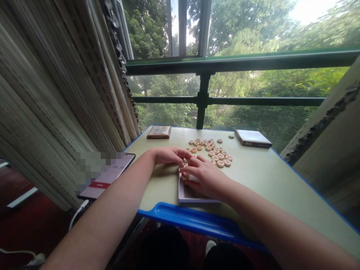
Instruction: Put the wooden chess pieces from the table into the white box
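A shallow white box (185,200) lies near the table's front edge, with round wooden xiangqi pieces at its left side. My right hand (206,175) reaches over the box and covers much of it. Its thumb and index finger close around a xiangqi piece (185,175) with red marking. At the far left corner of the box, my left hand (170,155) curls its fingers and thumb toward each other, touching or nearly touching the right fingers. What its fingertips hold is hidden. Beyond both hands, several loose xiangqi pieces (221,156) lie spread face up.
A brown box (159,132) stands at the table's back left, a flat case (253,138) at the back right. One piece (231,136) lies beside the case. A phone (105,182) with a white cable (77,212) sits left. A blue tray (191,221) edges the pale table (281,183).
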Demonstrator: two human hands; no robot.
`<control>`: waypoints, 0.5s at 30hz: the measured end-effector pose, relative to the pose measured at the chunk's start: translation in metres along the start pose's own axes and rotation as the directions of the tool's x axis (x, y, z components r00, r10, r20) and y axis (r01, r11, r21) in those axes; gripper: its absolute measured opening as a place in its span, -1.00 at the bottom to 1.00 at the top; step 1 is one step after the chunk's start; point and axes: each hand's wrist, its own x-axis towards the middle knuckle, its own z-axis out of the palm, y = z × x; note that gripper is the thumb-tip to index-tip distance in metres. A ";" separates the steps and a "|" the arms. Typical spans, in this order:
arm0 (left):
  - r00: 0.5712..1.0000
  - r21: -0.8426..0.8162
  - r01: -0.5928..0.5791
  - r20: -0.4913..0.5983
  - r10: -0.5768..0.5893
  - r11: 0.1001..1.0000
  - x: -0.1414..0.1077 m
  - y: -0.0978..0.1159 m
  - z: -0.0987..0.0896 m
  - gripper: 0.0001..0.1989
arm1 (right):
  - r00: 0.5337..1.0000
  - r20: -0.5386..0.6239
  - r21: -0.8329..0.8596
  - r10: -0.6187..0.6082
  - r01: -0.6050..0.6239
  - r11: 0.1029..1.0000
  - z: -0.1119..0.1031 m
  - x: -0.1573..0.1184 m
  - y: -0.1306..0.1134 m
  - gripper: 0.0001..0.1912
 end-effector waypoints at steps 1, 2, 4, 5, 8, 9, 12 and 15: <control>1.000 0.003 -0.006 0.004 0.006 1.000 0.000 0.000 0.000 -0.58 | 1.000 -0.001 -0.011 0.005 -0.005 1.000 0.000 0.000 -0.001 -0.80; 1.000 0.005 -0.009 0.006 0.009 1.000 0.000 0.000 0.000 -0.58 | 1.000 -0.004 -0.021 0.008 -0.009 1.000 0.000 0.001 -0.001 -0.81; 1.000 -0.002 -0.005 0.009 0.005 1.000 0.000 0.000 0.000 -0.58 | 1.000 -0.007 -0.033 0.012 -0.012 0.999 0.001 0.001 -0.002 -0.82; 1.000 -0.006 -0.001 0.008 0.001 1.000 0.000 0.000 0.000 -0.57 | 1.000 -0.005 -0.035 0.010 -0.010 0.999 0.001 0.001 -0.003 -0.82; 1.000 -0.013 0.014 0.007 -0.014 1.000 0.001 -0.001 -0.001 -0.54 | 1.000 0.002 -0.037 -0.008 0.008 0.999 0.002 0.001 -0.004 -0.83; 1.000 -0.011 0.014 0.008 -0.014 1.000 0.001 -0.002 -0.002 -0.54 | 1.000 0.000 -0.040 -0.014 0.014 0.999 0.002 0.001 -0.004 -0.83; 1.000 -0.019 0.010 0.023 -0.009 1.000 0.002 -0.003 -0.003 -0.53 | 1.000 -0.002 -0.050 -0.013 0.013 0.999 0.003 0.002 -0.006 -0.83; 1.000 -0.035 0.003 0.030 -0.002 0.999 0.002 -0.004 -0.003 -0.57 | 1.000 0.005 -0.059 0.023 -0.023 0.998 0.003 0.004 -0.008 -0.81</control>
